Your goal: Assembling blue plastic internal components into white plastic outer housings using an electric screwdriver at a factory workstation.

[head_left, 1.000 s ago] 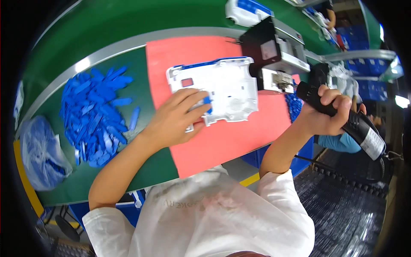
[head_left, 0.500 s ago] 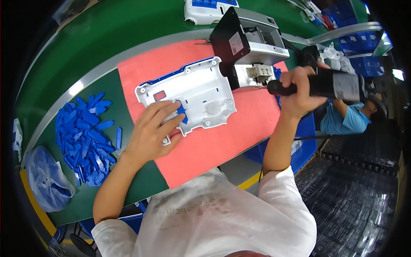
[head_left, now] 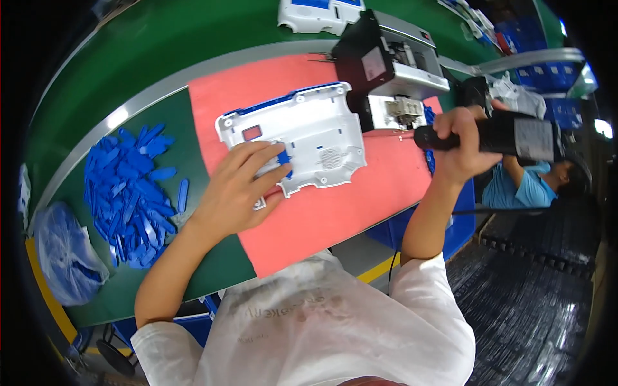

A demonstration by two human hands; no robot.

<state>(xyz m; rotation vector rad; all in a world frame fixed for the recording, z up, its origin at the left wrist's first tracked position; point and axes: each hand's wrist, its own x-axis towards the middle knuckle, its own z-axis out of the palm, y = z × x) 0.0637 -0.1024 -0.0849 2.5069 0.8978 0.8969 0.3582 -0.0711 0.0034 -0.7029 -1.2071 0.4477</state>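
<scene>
Left hand [head_left: 241,186] pins white housing [head_left: 302,135] on the red mat [head_left: 335,212], mid-bench.
Fingers flat, pressing a blue clip [head_left: 284,159]; right hand [head_left: 460,145] clenched around black driver [head_left: 496,135], raised off the bench's right edge.

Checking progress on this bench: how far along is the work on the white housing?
Done: white housing lies on the red mat. In hand: left hand presses a small blue clip onto it; right hand holds the black power screwdriver off to the side. Left: driver not yet applied; blue clips remain piled.

housing: white plastic housing panel [head_left: 302,135], blue-edged, flat on the red mat
clip: small blue clip [head_left: 284,157] on its near edge
tool: black electric screwdriver [head_left: 496,134], level, right
</scene>
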